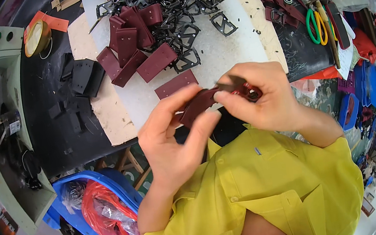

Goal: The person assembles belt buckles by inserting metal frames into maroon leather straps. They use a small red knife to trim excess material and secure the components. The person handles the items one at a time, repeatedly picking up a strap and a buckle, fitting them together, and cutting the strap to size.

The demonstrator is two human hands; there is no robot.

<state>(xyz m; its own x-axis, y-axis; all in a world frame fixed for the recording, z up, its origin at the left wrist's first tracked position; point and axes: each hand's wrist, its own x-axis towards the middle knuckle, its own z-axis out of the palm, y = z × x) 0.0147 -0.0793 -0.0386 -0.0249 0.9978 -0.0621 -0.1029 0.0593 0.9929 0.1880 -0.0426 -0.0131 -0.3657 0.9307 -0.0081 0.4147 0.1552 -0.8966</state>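
Note:
My left hand (167, 141) grips a maroon leather strap piece (198, 104) between thumb and fingers, just in front of my chest. My right hand (263, 95) pinches the same piece at its other end. A dark, partly glossy part, possibly a buckle, shows among the right fingers; blur and the fingers hide its form. Just beyond my hands a flat maroon leather piece (176, 84) lies on the white board (245, 48). Farther off is a pile of maroon leather pieces (132, 37) with small holes, beside a heap of black metal buckles (187, 37).
Black leather pieces (88, 77) lie left of the board, with a yellowish cup (38, 38) behind them. At right are green- and yellow-handled scissors (313, 27) and more maroon straps (277, 3). A blue tub (126, 192) with plastic bags stands below the table edge.

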